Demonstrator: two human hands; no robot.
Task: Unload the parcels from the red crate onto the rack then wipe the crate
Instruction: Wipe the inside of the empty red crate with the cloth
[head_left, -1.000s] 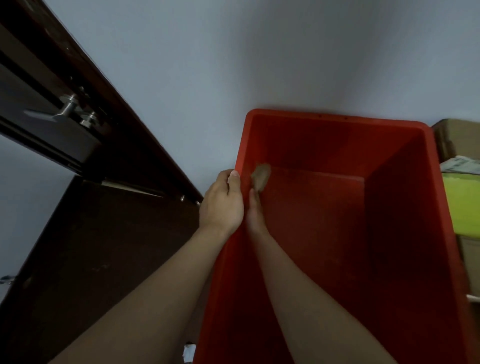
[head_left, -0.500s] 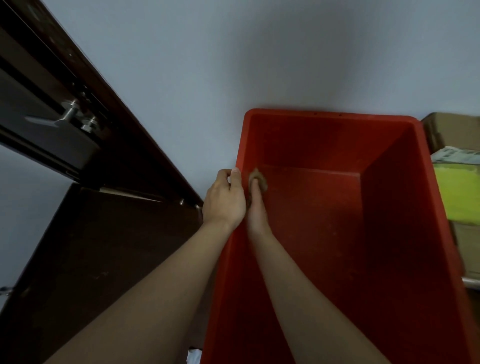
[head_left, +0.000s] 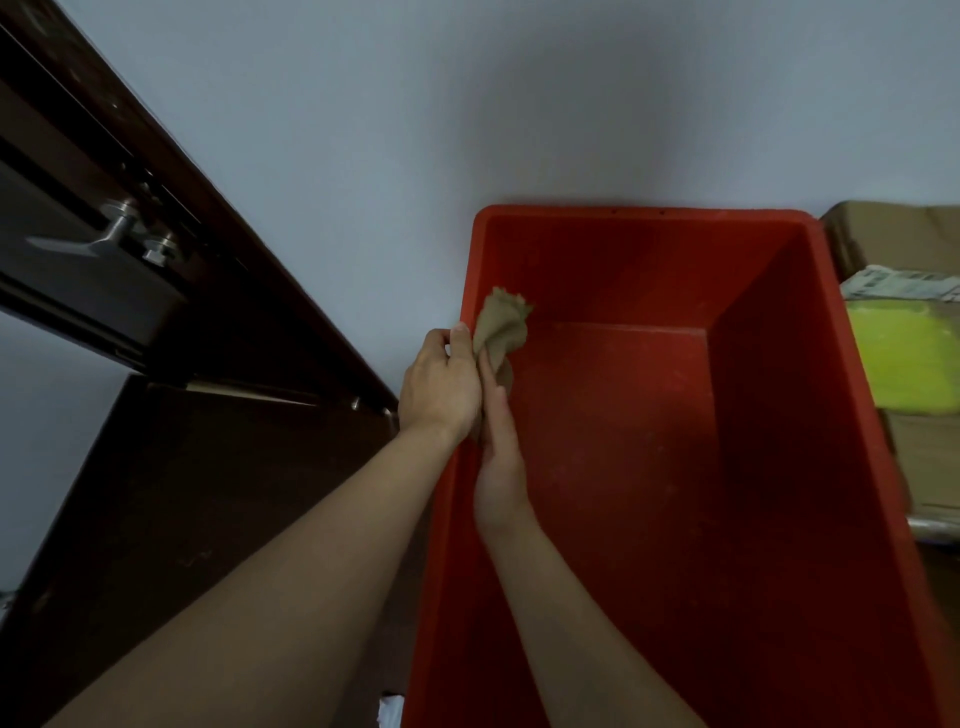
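Toward the pale wall (head_left: 363, 156) the red crate (head_left: 769, 374) runs lengthwise; left fingers (head_left: 460, 340) grip its rim, right fingers (head_left: 489, 376) press cloth (head_left: 501, 322).

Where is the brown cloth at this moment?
In the head view, the crumpled brown cloth is inside the red plastic crate, against its left wall near the far corner, pressed by the right hand.
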